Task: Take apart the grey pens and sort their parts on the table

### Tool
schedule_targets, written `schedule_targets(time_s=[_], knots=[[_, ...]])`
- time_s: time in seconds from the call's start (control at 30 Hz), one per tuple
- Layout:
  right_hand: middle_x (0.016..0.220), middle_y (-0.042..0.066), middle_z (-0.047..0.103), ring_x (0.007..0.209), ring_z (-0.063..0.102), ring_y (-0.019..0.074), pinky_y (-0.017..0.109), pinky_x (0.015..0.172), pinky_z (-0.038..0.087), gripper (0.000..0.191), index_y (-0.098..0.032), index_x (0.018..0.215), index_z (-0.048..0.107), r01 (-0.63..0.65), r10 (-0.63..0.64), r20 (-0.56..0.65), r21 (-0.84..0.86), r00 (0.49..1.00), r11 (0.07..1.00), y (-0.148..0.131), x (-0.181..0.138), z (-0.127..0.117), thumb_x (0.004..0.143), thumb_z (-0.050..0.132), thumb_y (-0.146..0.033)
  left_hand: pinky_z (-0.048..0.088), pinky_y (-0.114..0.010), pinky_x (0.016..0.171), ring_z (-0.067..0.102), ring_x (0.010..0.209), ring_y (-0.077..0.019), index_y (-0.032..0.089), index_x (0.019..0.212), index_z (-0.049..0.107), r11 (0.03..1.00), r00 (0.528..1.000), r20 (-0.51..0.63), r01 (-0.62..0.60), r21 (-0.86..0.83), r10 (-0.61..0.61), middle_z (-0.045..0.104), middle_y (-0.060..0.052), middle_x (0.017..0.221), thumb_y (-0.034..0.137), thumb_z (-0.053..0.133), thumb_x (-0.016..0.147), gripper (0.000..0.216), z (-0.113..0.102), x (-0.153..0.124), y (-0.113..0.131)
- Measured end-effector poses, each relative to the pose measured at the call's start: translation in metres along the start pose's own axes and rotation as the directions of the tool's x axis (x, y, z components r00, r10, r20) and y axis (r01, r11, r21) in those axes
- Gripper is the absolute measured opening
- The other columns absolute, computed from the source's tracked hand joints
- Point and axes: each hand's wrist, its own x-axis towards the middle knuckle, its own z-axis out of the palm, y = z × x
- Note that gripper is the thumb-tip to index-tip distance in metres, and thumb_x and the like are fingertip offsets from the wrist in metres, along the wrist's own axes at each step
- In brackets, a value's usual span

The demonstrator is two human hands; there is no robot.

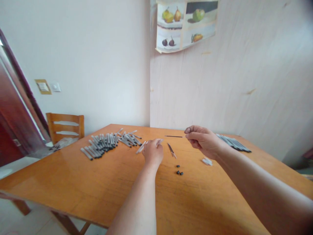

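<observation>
Standing beyond the left edge of the smooth, orange-brown wooden table [73,182], a slatted chair [66,125] comes first. Next lies a heap of frosted, dark-ended pen tubes [102,143], then a looser cluster [129,138]. Pale sticks [141,147] lie just beside the left hand [153,152], whose fingers are curled around a whitish piece [159,141]. In front of the right hand [199,138], a thin, straight dark rod [173,136] extends leftward, its end pinched between thumb and fingertips. Nearer are a two-toned slim piece [171,150] and three stubby black cylinders [178,172]; rightward, crumpled translucent plastic [207,161] and a flat row of slender dark-tipped sticks [233,143]. The left fingertips are mostly hidden behind the hand; the whitish piece is blurred; the rod's pinched end is hard to make out; the right forearm partly covers the row and runs out of view.
</observation>
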Motion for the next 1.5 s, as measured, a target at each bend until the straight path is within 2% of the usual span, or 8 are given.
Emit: schedule_targets(time_s=[0.1, 0.43, 0.77, 0.93, 1.03, 1.17, 1.37, 1.5], knots=[[0.057, -0.006, 0.042, 0.046, 0.032, 0.0052, 0.021, 0.041, 0.014, 0.025, -0.018, 0.085, 0.052, -0.048, 0.048, 0.03, 0.012, 0.998, 0.999, -0.005, -0.004, 0.004, 0.065, 0.066, -0.021, 0.042, -0.038, 0.081, 0.056, 0.104, -0.027, 0.032, 0.1, 0.071, 0.996, 0.999, 0.003, -0.033, 0.083, 0.033, 0.067, -0.006, 0.103, 0.019, 0.048, 0.081, 0.032, -0.002, -0.001, 0.001], [0.055, -0.006, 0.042, 0.046, 0.033, 0.0053, 0.02, 0.041, 0.015, 0.023, -0.018, 0.082, 0.051, -0.096, 0.095, -0.01, -0.054, 0.995, 0.994, -0.003, -0.001, 0.007, 0.064, 0.065, -0.021, 0.043, -0.04, 0.081, 0.055, 0.105, -0.0288, 0.033, 0.102, 0.07, 0.988, 0.999, 0.019, -0.042, 0.147, 0.04, 0.066, -0.006, 0.105, 0.018, 0.047, 0.08, 0.035, -0.002, -0.003, 0.002], [0.052, -0.005, 0.044, 0.043, 0.031, 0.005, 0.02, 0.038, 0.015, 0.014, -0.017, 0.077, 0.054, -0.124, 0.122, -0.029, -0.087, 0.992, 0.988, 0.014, 0.011, 0.002, 0.066, 0.063, -0.019, 0.037, -0.038, 0.094, 0.053, 0.105, -0.0222, 0.034, 0.1, 0.07, 0.964, 0.98, 0.124, -0.179, 0.198, 0.157, 0.067, -0.002, 0.104, 0.014, 0.049, 0.08, 0.036, -0.005, -0.011, 0.01], [0.059, 0.0, 0.055, 0.044, 0.042, 0.006, 0.02, 0.04, 0.026, 0.017, -0.016, 0.073, 0.053, -0.137, 0.137, -0.005, -0.105, 0.991, 0.985, 0.021, 0.011, 0.009, 0.071, 0.066, -0.028, 0.04, -0.036, 0.091, 0.054, 0.105, -0.0215, 0.035, 0.103, 0.069, 0.959, 0.958, 0.181, -0.247, 0.137, 0.22, 0.067, -0.002, 0.105, 0.014, 0.048, 0.08, 0.038, 0.002, -0.011, 0.007], [0.064, 0.004, 0.061, 0.045, 0.046, 0.0077, 0.021, 0.041, 0.031, 0.022, -0.017, 0.075, 0.053, -0.138, 0.13, -0.08, -0.104, 0.988, 0.985, 0.028, 0.009, 0.009, 0.078, 0.061, -0.037, 0.04, -0.036, 0.091, 0.054, 0.106, -0.0215, 0.034, 0.106, 0.068, 0.969, 0.962, 0.201, -0.215, 0.124, 0.188, 0.067, -0.003, 0.107, 0.014, 0.047, 0.081, 0.038, 0.003, -0.01, 0.007], [0.063, 0.003, 0.06, 0.043, 0.044, 0.0076, 0.022, 0.041, 0.029, 0.016, -0.017, 0.074, 0.052, -0.153, 0.122, -0.161, -0.192, 0.979, 0.969, 0.04, 0.006, 0.004, 0.08, 0.055, -0.032, 0.04, -0.037, 0.094, 0.054, 0.109, -0.0218, 0.032, 0.108, 0.068, 0.979, 0.965, 0.212, -0.177, 0.099, 0.153, 0.067, -0.003, 0.112, 0.017, 0.048, 0.083, 0.035, 0.003, -0.008, 0.007], [0.063, 0.001, 0.059, 0.052, 0.047, 0.0094, 0.021, 0.046, 0.032, 0.007, -0.017, 0.078, 0.059, -0.091, 0.156, 0.083, -0.518, 0.984, 0.851, 0.057, -0.01, -0.005, 0.072, 0.057, -0.02, 0.04, -0.036, 0.093, 0.054, 0.107, -0.0214, 0.031, 0.105, 0.068, 0.977, 0.964, 0.185, -0.204, 0.059, 0.19, 0.067, -0.002, 0.111, 0.016, 0.049, 0.082, 0.033, 0.006, -0.006, 0.005], [0.068, -0.001, 0.058, 0.059, 0.049, 0.0102, 0.021, 0.051, 0.035, 0.012, -0.017, 0.08, 0.062, 0.073, 0.189, 0.316, -0.662, 0.93, 0.746, 0.061, -0.021, -0.007, 0.068, 0.059, -0.019, 0.04, -0.036, 0.091, 0.056, 0.101, -0.0211, 0.031, 0.104, 0.069, 0.974, 0.965, 0.167, -0.216, 0.076, 0.201, 0.069, -0.004, 0.104, 0.02, 0.049, 0.083, 0.031, 0.006, -0.006, 0.005]])
